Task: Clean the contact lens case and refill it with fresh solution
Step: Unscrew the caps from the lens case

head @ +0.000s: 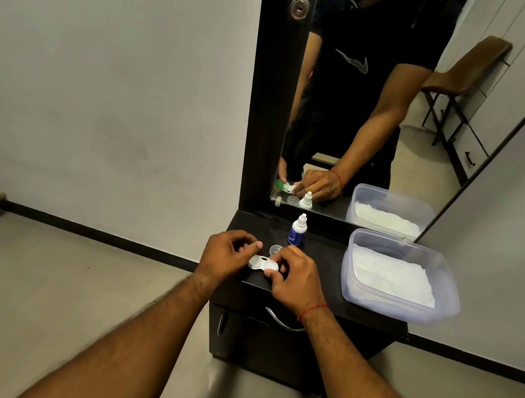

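— How are the 2 arms set?

— The left forearm [127,332] and right forearm [364,372] are bare. They reach forward from the bottom edge and converge, so the hands meet close together, backs up.

— The left hand [227,257]?

— Its fingers are curled under and its thumb stretches rightward over the left end of the lens case [260,263]. What else sits inside the palm, I cannot tell.

— And the right hand [292,282]?

— It pinches the case's right end, with the thumb on the near edge and the index finger bent over the far edge. The other 3 fingers are curled in. A red thread [312,309] circles the wrist.
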